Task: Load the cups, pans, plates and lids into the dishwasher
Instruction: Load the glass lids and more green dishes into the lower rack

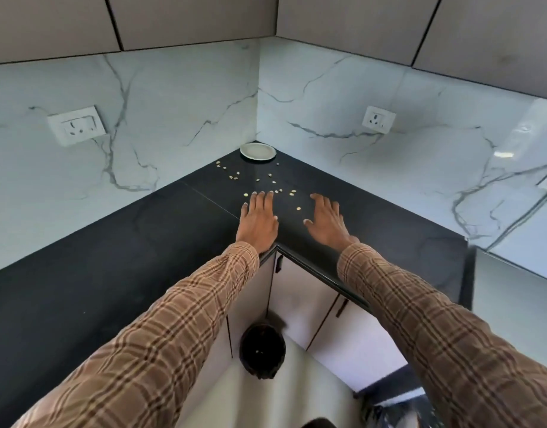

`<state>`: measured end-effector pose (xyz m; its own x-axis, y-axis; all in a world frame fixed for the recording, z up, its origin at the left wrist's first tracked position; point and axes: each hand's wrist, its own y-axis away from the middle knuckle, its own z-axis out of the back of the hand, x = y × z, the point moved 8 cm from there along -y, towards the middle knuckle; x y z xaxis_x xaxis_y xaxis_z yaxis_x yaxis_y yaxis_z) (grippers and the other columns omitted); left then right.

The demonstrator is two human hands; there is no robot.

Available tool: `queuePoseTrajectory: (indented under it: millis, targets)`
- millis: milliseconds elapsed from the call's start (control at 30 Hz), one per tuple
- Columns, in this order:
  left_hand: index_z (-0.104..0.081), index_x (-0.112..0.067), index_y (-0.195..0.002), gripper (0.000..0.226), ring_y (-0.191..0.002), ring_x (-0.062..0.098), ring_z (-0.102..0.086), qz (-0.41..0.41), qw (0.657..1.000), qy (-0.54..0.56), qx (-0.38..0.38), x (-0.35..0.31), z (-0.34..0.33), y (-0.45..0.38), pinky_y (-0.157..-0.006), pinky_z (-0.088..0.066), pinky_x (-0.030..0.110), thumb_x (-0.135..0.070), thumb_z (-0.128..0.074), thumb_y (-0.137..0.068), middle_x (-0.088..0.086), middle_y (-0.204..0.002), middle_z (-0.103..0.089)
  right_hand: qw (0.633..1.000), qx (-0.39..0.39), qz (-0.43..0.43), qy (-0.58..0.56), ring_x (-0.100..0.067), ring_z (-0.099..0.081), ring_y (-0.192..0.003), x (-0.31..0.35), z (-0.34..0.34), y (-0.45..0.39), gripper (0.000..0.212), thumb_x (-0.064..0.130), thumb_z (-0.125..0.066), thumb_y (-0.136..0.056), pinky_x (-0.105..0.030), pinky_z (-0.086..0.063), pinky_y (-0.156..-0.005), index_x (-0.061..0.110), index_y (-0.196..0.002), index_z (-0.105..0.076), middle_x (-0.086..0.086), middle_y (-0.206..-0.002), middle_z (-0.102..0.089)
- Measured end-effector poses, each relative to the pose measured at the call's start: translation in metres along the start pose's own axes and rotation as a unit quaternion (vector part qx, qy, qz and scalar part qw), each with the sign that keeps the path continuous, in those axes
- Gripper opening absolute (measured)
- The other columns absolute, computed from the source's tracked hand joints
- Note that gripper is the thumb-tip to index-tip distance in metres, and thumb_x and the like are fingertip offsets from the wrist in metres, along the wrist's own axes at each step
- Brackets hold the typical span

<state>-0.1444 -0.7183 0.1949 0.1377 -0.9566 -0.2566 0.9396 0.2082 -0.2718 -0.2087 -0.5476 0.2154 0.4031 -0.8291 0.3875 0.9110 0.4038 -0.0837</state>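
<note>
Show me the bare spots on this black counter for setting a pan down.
Bare: the counter left of the left hand, and the stretch right of the right hand. Crowded: seeds scattered between the hands and the corner plate.

Small scattered shells [263, 183] litter the black countertop [111, 257] at frame centre; a white plate [258, 150] fills the far corner; both flanks lie bare.

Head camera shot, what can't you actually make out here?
- Bits scattered on the counter: too small to identify.
- Bin contents: too dark, only one speck shows.
- Plate: too far to tell clean or dirty.
- No dishwasher in view.
</note>
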Motion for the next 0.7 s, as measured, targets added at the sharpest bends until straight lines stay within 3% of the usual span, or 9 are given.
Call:
queuePoseTrajectory:
  millis: [267,400,500,700]
  targets:
    - [-0.022,-0.012,-0.158,0.067,-0.152,0.029,-0.029,0.009,0.998,-0.041,0.036,0.032,-0.079,-0.091,-0.12,-0.035,0.051,-0.032,-0.052,-0.102,0.01,-0.16,-0.035,0.995,0.03,-0.011,-0.098,-0.032,-0.037,-0.136,-0.035,-0.07,-0.147,0.061,0.025,-0.066,-0.094,-0.049,-0.039,-0.111,0.016,-0.147,-0.037,-0.007,-0.147,-0.045]
    - [-0.022,-0.013,-0.158,0.067,-0.152,0.027,-0.03,0.029,0.996,-0.06,0.064,0.046,-0.114,-0.136,-0.12,-0.035,0.05,-0.032,-0.053,-0.101,0.009,-0.16,-0.035,0.978,0.045,-0.063,-0.193,-0.028,-0.042,-0.132,-0.058,-0.104,-0.222,0.048,0.026,-0.061,-0.097,-0.047,-0.04,-0.11,0.016,-0.14,-0.043,-0.006,-0.138,-0.054]
    - [-0.023,-0.012,-0.158,0.066,-0.151,0.028,-0.03,0.061,0.994,-0.054,0.077,0.057,-0.127,-0.171,-0.12,-0.035,0.05,-0.032,-0.051,-0.102,0.009,-0.16,-0.036,0.963,0.084,-0.092,-0.237,-0.03,-0.055,-0.124,-0.073,-0.127,-0.269,0.041,0.028,-0.06,-0.096,-0.046,-0.044,-0.105,0.018,-0.133,-0.047,-0.006,-0.124,-0.065]
    - [-0.027,-0.012,-0.157,0.063,-0.15,0.027,-0.032,0.123,0.99,-0.033,0.067,0.091,-0.141,-0.245,-0.12,-0.035,0.05,-0.033,-0.052,-0.103,0.007,-0.158,-0.037,0.947,0.165,-0.113,-0.25,-0.031,-0.063,-0.113,-0.073,-0.171,-0.355,0.036,0.036,-0.057,-0.094,-0.051,-0.049,-0.102,0.024,-0.127,-0.051,-0.009,-0.123,-0.065]
